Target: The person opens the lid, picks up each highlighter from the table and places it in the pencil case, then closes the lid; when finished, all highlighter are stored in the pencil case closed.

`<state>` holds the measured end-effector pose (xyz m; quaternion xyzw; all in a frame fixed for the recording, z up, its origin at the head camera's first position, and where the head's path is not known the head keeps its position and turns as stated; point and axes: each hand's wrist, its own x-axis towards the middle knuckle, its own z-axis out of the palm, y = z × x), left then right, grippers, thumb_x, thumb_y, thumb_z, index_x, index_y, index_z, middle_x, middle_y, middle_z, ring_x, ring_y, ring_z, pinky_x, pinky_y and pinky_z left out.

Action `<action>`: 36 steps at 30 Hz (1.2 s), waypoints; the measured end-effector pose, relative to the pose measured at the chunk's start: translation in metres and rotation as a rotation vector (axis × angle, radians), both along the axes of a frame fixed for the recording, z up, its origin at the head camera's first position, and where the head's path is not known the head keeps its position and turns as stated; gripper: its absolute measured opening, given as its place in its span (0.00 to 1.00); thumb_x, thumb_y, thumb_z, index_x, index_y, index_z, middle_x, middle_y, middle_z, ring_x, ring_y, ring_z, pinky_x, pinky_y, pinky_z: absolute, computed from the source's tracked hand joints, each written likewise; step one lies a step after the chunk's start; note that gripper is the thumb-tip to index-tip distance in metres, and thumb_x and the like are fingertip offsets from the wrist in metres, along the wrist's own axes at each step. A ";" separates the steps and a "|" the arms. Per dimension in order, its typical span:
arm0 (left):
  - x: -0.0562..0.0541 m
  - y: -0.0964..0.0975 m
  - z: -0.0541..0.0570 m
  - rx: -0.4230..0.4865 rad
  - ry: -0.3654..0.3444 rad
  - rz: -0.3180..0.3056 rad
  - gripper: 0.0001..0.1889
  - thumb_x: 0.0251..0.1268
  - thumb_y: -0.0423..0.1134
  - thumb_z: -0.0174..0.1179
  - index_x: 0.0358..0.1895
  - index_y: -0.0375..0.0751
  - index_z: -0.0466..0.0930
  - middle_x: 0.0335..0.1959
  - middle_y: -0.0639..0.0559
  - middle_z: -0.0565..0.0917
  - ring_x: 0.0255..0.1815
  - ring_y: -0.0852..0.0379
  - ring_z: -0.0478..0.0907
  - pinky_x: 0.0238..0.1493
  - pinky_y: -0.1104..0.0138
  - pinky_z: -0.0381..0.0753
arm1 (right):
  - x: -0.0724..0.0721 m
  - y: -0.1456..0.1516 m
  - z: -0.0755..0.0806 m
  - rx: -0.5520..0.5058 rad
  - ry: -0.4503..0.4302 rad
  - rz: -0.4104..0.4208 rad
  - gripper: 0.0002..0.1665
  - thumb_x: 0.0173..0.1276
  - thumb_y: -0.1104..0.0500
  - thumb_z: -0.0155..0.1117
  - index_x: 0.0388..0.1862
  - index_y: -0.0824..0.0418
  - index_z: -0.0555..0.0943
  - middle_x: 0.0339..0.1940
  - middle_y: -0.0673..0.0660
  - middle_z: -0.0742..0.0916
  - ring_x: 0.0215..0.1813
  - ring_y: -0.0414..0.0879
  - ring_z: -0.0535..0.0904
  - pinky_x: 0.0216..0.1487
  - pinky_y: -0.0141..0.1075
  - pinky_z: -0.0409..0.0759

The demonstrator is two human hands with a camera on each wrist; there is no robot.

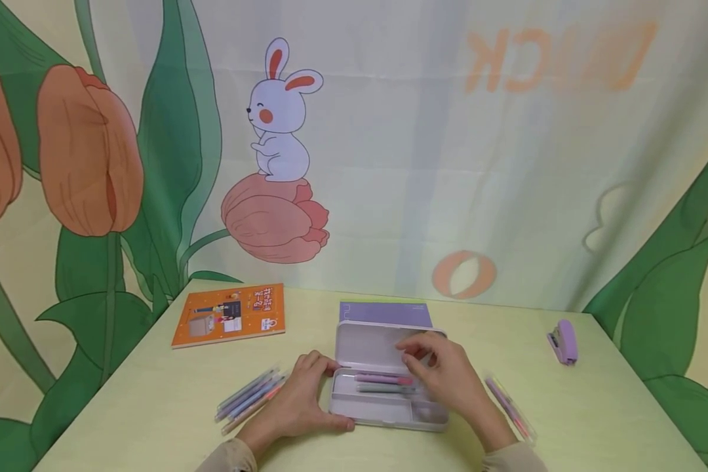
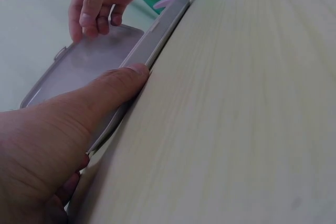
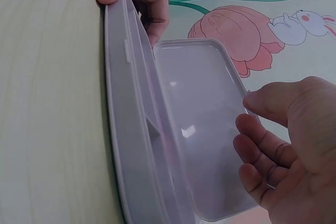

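Lid step imo: left hand (image 1: 299, 401) gripping pencil case (image 1: 377, 412) between the bench's (image 1: 153, 406) side edges, right hand (image 1: 448, 375) loosely curled by lid (image 1: 366, 345), probably swing it gently next.

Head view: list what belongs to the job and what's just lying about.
Job:
case, gripped by the left hand
lid, right hand near it
pens inside
perhaps left pens and right pens

Lying about:
book
notebook
stapler
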<state>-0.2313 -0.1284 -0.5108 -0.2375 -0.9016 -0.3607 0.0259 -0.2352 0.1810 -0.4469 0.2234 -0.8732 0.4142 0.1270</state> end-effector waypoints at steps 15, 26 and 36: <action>0.000 0.004 0.002 0.003 0.000 -0.011 0.52 0.43 0.71 0.87 0.67 0.42 0.79 0.58 0.56 0.76 0.67 0.52 0.69 0.74 0.44 0.77 | 0.006 0.042 0.020 0.032 0.024 -0.149 0.11 0.77 0.63 0.77 0.55 0.53 0.92 0.42 0.43 0.91 0.44 0.40 0.84 0.45 0.33 0.82; 0.000 0.001 0.001 0.000 0.007 -0.006 0.53 0.42 0.72 0.86 0.67 0.41 0.79 0.58 0.56 0.77 0.67 0.53 0.69 0.74 0.45 0.77 | 0.013 0.088 0.026 0.063 0.057 -0.244 0.13 0.76 0.63 0.77 0.56 0.52 0.91 0.42 0.45 0.92 0.45 0.38 0.85 0.45 0.31 0.82; 0.001 0.000 0.001 0.001 0.016 -0.005 0.53 0.42 0.71 0.87 0.66 0.41 0.79 0.56 0.57 0.77 0.66 0.54 0.69 0.73 0.47 0.78 | 0.019 0.129 0.016 0.098 0.042 -0.301 0.13 0.76 0.62 0.77 0.56 0.52 0.91 0.43 0.47 0.92 0.44 0.34 0.83 0.42 0.29 0.79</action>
